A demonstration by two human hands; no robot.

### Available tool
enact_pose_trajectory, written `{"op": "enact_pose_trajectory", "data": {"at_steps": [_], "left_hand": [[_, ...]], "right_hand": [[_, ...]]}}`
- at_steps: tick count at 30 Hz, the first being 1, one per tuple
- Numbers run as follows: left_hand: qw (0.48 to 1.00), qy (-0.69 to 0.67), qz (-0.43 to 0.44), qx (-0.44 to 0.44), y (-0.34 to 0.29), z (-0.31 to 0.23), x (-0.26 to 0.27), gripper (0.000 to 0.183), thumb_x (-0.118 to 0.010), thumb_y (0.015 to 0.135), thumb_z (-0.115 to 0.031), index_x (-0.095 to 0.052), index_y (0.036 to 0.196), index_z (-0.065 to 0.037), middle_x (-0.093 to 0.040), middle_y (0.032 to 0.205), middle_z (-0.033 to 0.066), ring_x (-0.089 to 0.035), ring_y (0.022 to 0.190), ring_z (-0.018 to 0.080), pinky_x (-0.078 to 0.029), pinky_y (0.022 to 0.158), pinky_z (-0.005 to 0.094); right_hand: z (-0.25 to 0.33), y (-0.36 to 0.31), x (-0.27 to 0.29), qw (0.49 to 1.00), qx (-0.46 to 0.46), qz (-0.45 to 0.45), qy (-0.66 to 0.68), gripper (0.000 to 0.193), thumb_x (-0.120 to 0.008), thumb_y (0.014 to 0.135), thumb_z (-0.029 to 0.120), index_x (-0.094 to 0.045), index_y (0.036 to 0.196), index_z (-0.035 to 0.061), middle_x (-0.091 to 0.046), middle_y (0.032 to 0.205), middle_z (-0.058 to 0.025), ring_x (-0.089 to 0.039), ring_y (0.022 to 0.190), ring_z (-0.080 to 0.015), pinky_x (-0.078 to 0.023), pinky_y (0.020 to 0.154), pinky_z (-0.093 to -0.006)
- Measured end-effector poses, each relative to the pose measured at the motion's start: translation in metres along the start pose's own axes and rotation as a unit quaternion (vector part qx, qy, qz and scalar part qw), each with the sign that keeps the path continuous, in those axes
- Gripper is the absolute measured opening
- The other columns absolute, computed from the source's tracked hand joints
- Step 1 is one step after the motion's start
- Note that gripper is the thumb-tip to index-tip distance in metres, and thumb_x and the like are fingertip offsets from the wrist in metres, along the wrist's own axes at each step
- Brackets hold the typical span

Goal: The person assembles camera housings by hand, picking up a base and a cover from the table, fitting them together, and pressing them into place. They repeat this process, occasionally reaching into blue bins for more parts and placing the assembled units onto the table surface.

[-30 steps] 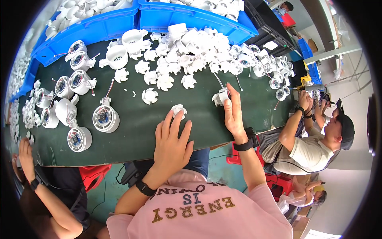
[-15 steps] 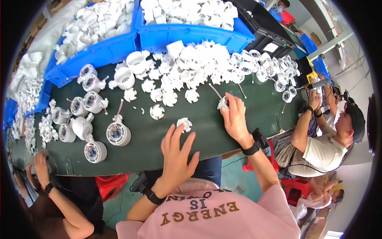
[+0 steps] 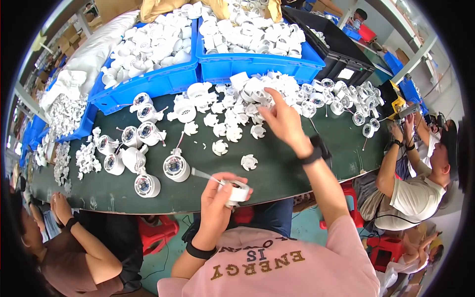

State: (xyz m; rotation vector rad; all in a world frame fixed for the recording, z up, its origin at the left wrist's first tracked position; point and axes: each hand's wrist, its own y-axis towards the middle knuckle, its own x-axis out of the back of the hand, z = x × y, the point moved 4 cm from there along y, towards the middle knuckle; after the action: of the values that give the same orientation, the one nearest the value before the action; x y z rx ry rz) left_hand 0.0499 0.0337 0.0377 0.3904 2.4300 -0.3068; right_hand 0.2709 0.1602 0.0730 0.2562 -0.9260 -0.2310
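My left hand [image 3: 212, 208] is closed around a small white round housing [image 3: 238, 192], held just over the near edge of the table. A thin pale wire lead sticks out of it to the upper left. My right hand [image 3: 288, 123] is stretched over the heap of white plastic parts [image 3: 245, 96], its thumb and index finger apart and nothing seen between them. Whether the fingertips touch a part I cannot tell. A white notched disc [image 3: 249, 162] lies alone on the table between the hands, and another notched disc [image 3: 219, 147] lies farther left.
Blue bins [image 3: 257, 64] full of white parts line the back, beside a black crate [image 3: 341, 57]. Assembled round units [image 3: 176, 167] with wires stand on the left of the dark green table [image 3: 208, 198]. More wired units [image 3: 341, 106] lie right. Co-workers sit on both sides.
The wired housing has passed from my right hand to my left, which has drawn back toward the table edge. My right hand has moved up to the heap. The view has shifted.
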Motion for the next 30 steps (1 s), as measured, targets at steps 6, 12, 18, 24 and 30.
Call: {"op": "enact_pose_trajectory", "data": {"at_steps": [6,12,18,24,30], "left_hand": [[0.998,0.053,0.028,-0.001,-0.009,-0.008,-0.011,0.025,-0.057,0.090,-0.021,-0.038,0.086,-0.006,-0.061,0.106,0.0245,-0.066,0.094,0.0348,-0.057,0.078,0.0387],[0.992,0.123,0.000,-0.009,-0.007,-0.026,-0.009,0.052,-0.031,0.099,-0.046,-0.045,0.125,-0.003,-0.063,0.090,0.0109,-0.060,0.071,0.0142,-0.046,0.056,0.0239],[0.971,0.230,-0.028,-0.051,0.006,-0.026,-0.014,0.032,-0.044,0.099,-0.032,-0.049,0.115,-0.004,-0.054,0.079,-0.0017,-0.043,0.061,0.0045,-0.036,0.051,0.0192],[0.954,0.297,0.003,-0.038,-0.002,-0.021,-0.016,0.038,-0.038,0.097,-0.038,-0.049,0.104,-0.002,-0.054,0.079,0.0048,-0.048,0.064,0.0053,-0.037,0.053,0.0195],[0.853,0.451,-0.008,-0.263,-0.008,-0.027,-0.027,0.048,-0.031,0.097,-0.037,-0.053,0.103,0.005,-0.057,0.084,0.0116,-0.054,0.069,0.0163,-0.042,0.062,0.0302]], "right_hand": [[-0.026,0.030,0.000,0.997,0.043,-0.020,-0.054,0.023,-0.055,0.091,0.026,-0.062,0.102,0.0065,-0.066,0.075,-0.0179,-0.064,0.075,-0.0387,-0.050,0.065,-0.0480],[0.039,-0.042,0.029,0.979,0.006,0.176,0.103,0.027,-0.062,0.091,0.028,-0.055,0.089,0.0023,-0.055,0.061,-0.0021,-0.051,0.055,-0.0079,-0.040,0.050,-0.0273],[0.090,-0.120,0.023,0.942,0.100,0.201,0.250,0.044,-0.075,0.077,0.019,-0.047,0.107,0.0051,-0.063,0.079,-0.0088,-0.058,0.067,-0.0118,-0.045,0.062,-0.0264],[0.083,-0.139,0.011,0.930,0.030,0.168,0.325,0.043,-0.066,0.085,0.018,-0.041,0.116,0.0011,-0.061,0.085,-0.0075,-0.056,0.071,-0.0115,-0.046,0.064,-0.0251],[0.084,-0.151,-0.001,0.904,-0.019,0.138,0.405,0.037,-0.056,0.094,0.026,-0.040,0.115,0.0007,-0.060,0.088,-0.0079,-0.053,0.071,-0.0078,-0.045,0.062,-0.0252]]}}
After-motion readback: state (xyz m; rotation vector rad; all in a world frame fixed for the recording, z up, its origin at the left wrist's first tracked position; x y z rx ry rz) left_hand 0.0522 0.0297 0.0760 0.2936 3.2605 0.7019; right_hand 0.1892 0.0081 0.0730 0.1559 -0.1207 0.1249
